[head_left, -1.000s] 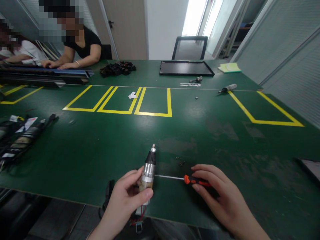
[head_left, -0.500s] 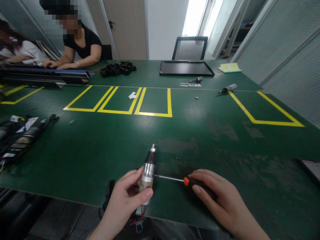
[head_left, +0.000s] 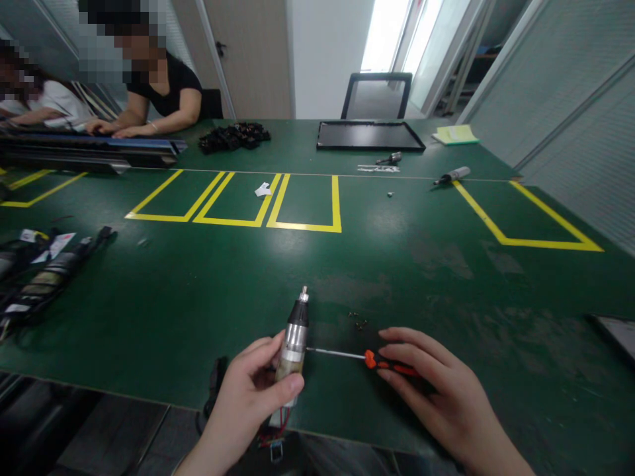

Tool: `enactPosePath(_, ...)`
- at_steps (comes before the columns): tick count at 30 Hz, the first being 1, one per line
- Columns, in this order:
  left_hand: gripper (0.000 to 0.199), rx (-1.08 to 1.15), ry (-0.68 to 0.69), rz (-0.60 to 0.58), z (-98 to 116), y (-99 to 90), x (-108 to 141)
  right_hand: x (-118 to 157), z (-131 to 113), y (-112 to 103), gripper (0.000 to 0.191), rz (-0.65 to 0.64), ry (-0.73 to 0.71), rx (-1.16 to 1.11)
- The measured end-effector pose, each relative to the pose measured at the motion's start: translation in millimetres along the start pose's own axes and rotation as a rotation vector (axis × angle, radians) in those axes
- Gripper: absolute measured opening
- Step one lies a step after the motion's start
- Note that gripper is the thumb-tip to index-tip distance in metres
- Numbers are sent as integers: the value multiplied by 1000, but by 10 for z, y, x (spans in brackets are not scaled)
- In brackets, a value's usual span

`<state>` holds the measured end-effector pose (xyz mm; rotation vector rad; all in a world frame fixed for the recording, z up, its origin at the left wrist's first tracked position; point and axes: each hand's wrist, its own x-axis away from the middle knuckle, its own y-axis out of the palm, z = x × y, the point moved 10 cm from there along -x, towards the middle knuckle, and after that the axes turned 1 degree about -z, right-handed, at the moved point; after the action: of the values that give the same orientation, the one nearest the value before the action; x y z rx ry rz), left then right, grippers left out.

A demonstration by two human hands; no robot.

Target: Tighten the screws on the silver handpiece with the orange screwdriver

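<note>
My left hand (head_left: 253, 390) is closed around an electric screwdriver body (head_left: 296, 337) with its casing off, bit end pointing away from me. Red wires (head_left: 284, 418) and a small part hang from its rear end. My right hand (head_left: 436, 383) holds the black and red handle of a screwdriver (head_left: 342, 355) between thumb and fingers. Its thin shaft lies nearly level, and the tip touches the right side of the metal collar. Just beyond the shaft lie several small screws (head_left: 358, 322) on the green table (head_left: 208, 284).
Several cabled electric screwdrivers (head_left: 47, 281) lie at left. A black frame panel (head_left: 371, 135), a black pile of parts (head_left: 235, 137) and a grey electric screwdriver (head_left: 452, 176) are farther back. Two people sit at the far left near long dark strips (head_left: 89, 151).
The fingers of my right hand have loosened and lifted a little on the screwdriver handle, showing more of its red part. The left hand and the electric screwdriver body have stayed in place.
</note>
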<state>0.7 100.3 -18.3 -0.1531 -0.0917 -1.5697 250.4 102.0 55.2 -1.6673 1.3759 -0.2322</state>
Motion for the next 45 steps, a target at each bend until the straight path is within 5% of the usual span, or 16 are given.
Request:
enactPosePath(14, 39, -11, 4, -1, -25, -6, 4, 28, 22, 18, 20, -53, 69, -15)
enactPosePath(23, 37, -19, 20, -21, -16, -3, 11, 44, 49, 17, 13, 20, 29, 25)
enactPosePath(37, 36, 7, 20, -47, -42, 24, -10, 65, 29, 120, 15, -109, 29, -22)
enactPosePath(45, 37, -4, 16, -25, -38, 8, 6, 52, 67, 59, 24, -45, 51, 57)
